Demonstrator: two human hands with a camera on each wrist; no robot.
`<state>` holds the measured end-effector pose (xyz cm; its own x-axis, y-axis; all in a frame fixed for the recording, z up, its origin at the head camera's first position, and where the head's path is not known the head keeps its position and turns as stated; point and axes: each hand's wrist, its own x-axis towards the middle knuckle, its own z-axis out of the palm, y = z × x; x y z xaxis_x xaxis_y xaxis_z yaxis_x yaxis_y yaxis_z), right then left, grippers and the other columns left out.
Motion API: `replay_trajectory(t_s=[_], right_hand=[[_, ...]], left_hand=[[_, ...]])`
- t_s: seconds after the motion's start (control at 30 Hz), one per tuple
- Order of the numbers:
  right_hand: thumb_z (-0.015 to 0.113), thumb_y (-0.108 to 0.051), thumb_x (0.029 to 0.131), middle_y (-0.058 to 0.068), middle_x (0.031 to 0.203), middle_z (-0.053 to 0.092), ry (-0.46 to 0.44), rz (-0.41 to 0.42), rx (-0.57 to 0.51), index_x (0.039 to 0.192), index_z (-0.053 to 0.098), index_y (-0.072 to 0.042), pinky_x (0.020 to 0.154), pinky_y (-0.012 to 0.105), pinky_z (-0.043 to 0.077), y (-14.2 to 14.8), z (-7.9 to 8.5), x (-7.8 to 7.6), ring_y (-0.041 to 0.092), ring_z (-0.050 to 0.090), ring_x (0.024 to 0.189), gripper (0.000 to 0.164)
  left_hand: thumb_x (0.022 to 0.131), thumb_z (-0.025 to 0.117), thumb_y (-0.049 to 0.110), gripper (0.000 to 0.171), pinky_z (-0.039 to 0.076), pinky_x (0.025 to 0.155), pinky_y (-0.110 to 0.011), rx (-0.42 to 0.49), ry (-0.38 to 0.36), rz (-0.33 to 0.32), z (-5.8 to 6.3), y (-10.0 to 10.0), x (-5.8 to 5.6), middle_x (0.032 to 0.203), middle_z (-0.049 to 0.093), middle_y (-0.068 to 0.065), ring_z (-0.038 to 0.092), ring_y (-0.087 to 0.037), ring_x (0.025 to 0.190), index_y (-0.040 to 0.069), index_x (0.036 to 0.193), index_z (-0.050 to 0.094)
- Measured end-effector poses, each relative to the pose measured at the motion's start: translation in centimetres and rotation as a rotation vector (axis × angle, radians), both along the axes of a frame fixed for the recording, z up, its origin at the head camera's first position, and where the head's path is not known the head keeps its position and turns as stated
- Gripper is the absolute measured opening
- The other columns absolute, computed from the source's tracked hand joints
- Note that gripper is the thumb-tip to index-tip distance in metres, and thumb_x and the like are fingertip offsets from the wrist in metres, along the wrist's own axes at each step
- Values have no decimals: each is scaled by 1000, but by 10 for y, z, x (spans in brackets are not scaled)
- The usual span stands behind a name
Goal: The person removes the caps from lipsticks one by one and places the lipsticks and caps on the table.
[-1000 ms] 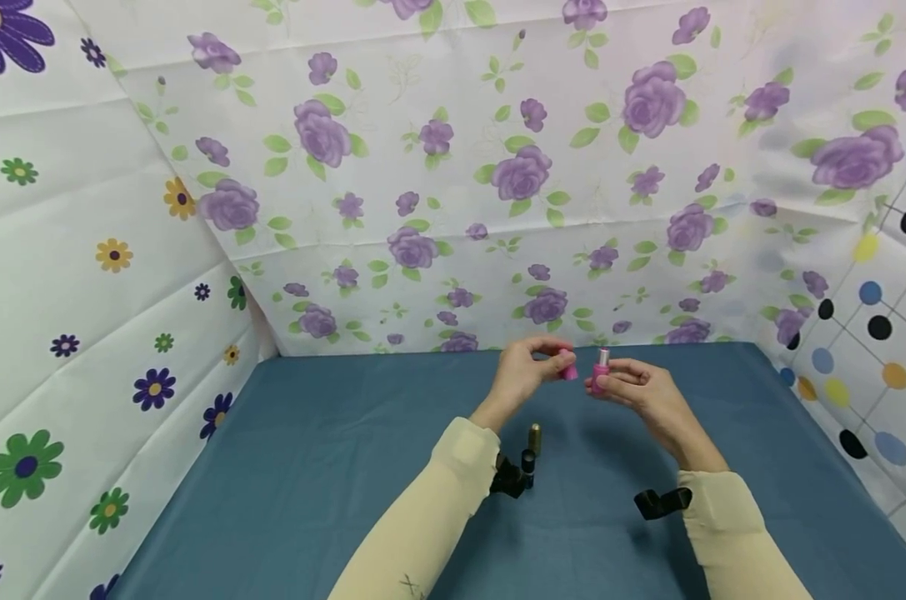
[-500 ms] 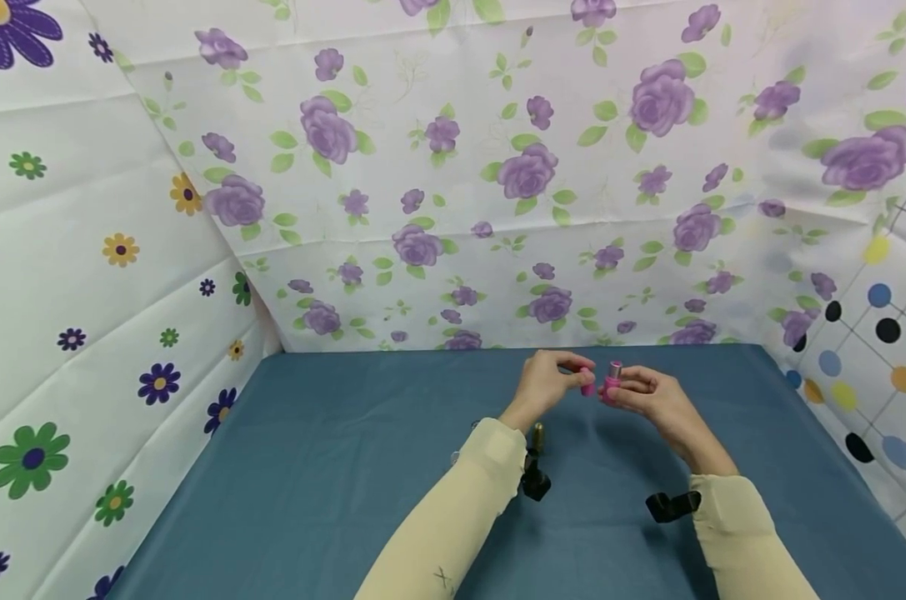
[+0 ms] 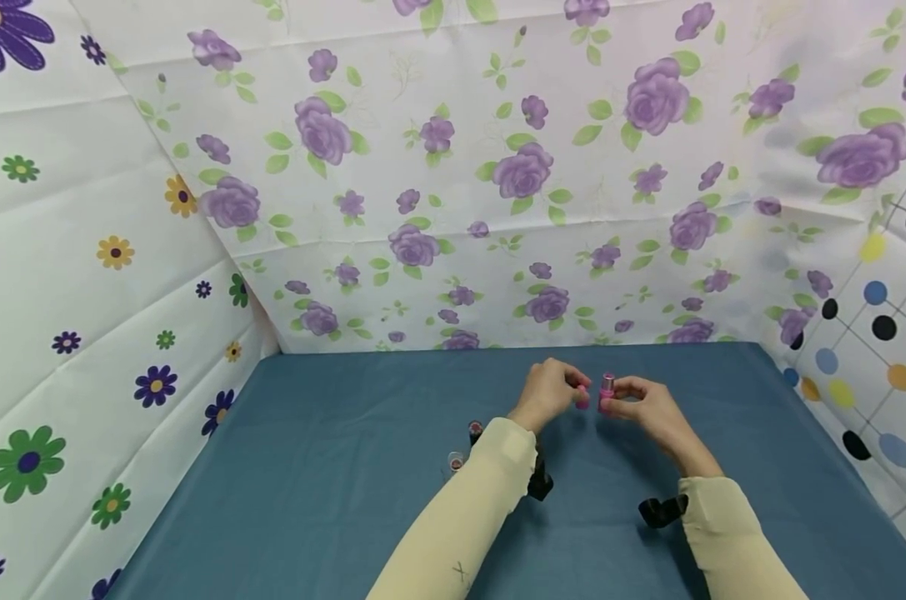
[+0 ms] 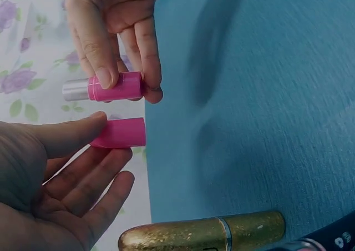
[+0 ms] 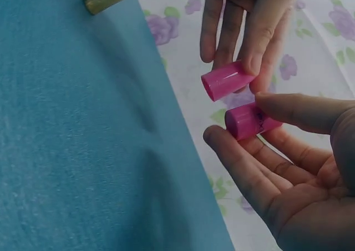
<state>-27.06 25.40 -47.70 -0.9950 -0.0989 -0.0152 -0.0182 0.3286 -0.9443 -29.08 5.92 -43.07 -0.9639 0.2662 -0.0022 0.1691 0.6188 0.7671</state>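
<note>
Between thumb and fingers, my left hand (image 3: 548, 393) pinches a pink lipstick cap (image 4: 126, 133). Close to its right, my right hand (image 3: 648, 410) holds a pink lipstick (image 3: 607, 395), its silver collar (image 4: 75, 90) exposed. In the head view the lipstick stands upright, its collar pointing up, with a small gap between it and the cap. The right wrist view shows the cap's open end (image 5: 208, 89) beside the base of the lipstick tube (image 5: 244, 121). Both hands are above the far part of the blue table.
A gold tube (image 4: 177, 233) lies nearest the left hand; in the head view the left sleeve hides it. Left of that sleeve are a dark tube with a red top (image 3: 475, 430) and a small clear container (image 3: 456, 462). Floral cloth (image 3: 415, 246) hangs behind the blue table (image 3: 347, 467).
Both hands have come down toward the table, still holding the cap and the lipstick. The left arm has shifted right, covering the gold tube and uncovering two small items on its left.
</note>
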Motion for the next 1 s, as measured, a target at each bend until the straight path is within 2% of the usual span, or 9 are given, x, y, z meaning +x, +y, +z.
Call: replay_trajectory(t_s=[0.23,0.47,0.77,1.0], right_hand=[[76,-14,98,19,110,72,21,-27,102,122,66,7,83,44,61,-6,-9,-1,26,71,92,34],[78,-9,94,18,101,72,5,-65,190,114,67,6,72,38,60,-9,-16,-2,24,69,83,27],[79,-6,92,15,97,71,31,-67,293,113,67,6,72,39,57,-12,-28,-5,26,67,84,27],[79,-7,93,14,99,70,18,-66,295,114,67,5,73,41,54,-14,-31,-5,27,66,88,27]], left_hand=[[93,81,11,14,57,69,-25,-128,16,-21,-6,5,0,93,78,4,67,-9,75,13,106,85],[90,84,11,13,58,82,-28,-224,22,-20,-12,9,-1,94,78,5,69,-12,84,15,103,86],[89,83,8,14,58,78,-26,-280,10,-13,-20,13,-2,90,77,7,69,-13,83,17,100,86],[90,83,12,13,58,81,-26,-358,43,-39,-21,15,-2,95,77,9,70,-13,86,22,98,86]])
